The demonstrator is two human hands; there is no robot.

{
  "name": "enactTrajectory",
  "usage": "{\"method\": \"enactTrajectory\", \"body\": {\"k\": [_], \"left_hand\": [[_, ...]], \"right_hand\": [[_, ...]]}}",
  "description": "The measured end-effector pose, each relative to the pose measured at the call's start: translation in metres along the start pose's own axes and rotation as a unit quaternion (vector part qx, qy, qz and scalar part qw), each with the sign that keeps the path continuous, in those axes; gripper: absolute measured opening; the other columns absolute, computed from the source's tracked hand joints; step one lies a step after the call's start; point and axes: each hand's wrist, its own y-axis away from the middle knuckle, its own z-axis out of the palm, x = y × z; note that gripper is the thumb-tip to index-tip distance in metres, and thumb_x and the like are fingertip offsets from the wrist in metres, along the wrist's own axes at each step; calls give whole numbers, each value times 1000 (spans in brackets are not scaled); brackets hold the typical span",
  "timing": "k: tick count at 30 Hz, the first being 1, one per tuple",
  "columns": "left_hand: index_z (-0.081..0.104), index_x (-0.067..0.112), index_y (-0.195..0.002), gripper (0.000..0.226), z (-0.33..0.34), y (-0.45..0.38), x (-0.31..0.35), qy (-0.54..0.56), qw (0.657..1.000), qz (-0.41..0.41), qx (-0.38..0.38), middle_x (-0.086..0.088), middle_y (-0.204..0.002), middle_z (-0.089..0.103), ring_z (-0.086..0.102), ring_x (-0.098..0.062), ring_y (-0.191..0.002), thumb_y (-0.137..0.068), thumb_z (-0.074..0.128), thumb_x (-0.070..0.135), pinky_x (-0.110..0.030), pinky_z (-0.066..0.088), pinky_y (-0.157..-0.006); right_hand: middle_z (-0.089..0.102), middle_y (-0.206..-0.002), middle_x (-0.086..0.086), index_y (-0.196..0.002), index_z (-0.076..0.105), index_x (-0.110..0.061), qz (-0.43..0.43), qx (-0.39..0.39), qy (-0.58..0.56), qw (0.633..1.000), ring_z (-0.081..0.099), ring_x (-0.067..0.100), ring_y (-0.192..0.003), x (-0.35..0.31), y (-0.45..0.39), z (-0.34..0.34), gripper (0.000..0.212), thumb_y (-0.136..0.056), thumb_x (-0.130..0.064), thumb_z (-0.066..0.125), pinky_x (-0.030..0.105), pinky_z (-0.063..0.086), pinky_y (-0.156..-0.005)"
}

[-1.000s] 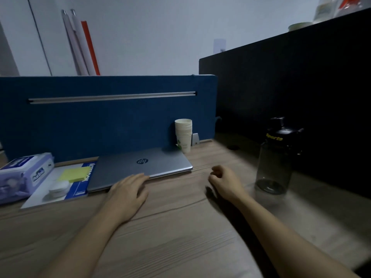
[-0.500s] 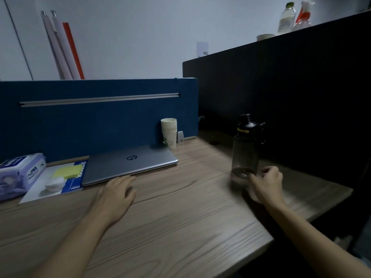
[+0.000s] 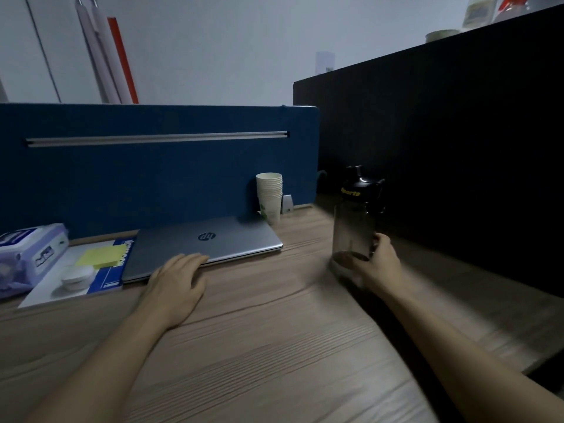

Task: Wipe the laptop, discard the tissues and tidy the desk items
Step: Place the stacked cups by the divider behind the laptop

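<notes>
A closed silver laptop (image 3: 210, 242) lies on the wooden desk (image 3: 259, 346) against the blue partition. My left hand (image 3: 177, 282) rests flat on the desk, fingers apart, with its fingertips at the laptop's front edge. My right hand (image 3: 375, 264) is wrapped around the base of a dark see-through sports bottle (image 3: 355, 221) with a black lid, to the right of the laptop. A pack of tissues (image 3: 27, 254) in a blue and white wrapper lies at the far left.
Left of the laptop lies a blue and white booklet (image 3: 76, 282) with a yellow sticky pad (image 3: 100, 256) and a small white round object (image 3: 76, 277) on it. A stack of paper cups (image 3: 270, 196) stands by the blue partition (image 3: 152, 178). A black panel (image 3: 457, 148) walls off the right side.
My right hand reached from the desk's middle to the bottle and closed around its base; the bottle now sits closer to the laptop. My left hand stayed at the laptop's edge.
</notes>
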Motion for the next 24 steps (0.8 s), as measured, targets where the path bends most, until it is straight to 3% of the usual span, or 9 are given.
{"method": "enactTrajectory", "body": {"k": [4,13,19,24], "left_hand": [[48,31,-141,45,2,-13,-3,11,1000,12,10,8,-148,47,39,-14,-137,-97,50,37,-38,29,-112],[47,34,-142,44,11,-39,-6,6,999,43,23,13,-147,46,39,-8,-136,-98,48,40,-32,29,-110],[44,38,-143,46,14,-43,-7,2,999,45,26,18,-149,42,34,-4,-139,-97,46,45,-29,25,-110],[40,42,-143,46,14,-44,-8,-3,998,46,30,23,-150,37,30,-1,-140,-97,43,48,-27,22,-111]], "right_hand": [[55,-131,2,-138,38,-17,-21,-25,5,999,54,16,-107,-10,-17,28,99,-60,-56,85,27,43,-81],[58,-129,5,-136,40,-16,-37,-37,15,999,57,21,-112,-23,-81,96,92,-63,-51,85,28,46,-82],[61,-122,5,-135,41,-14,-42,-42,16,998,53,13,-95,-30,-124,132,90,-64,-50,85,28,42,-77],[58,-130,11,-139,37,-11,-34,-50,33,998,57,26,-116,-37,-156,155,87,-72,-44,82,38,49,-92]]}}
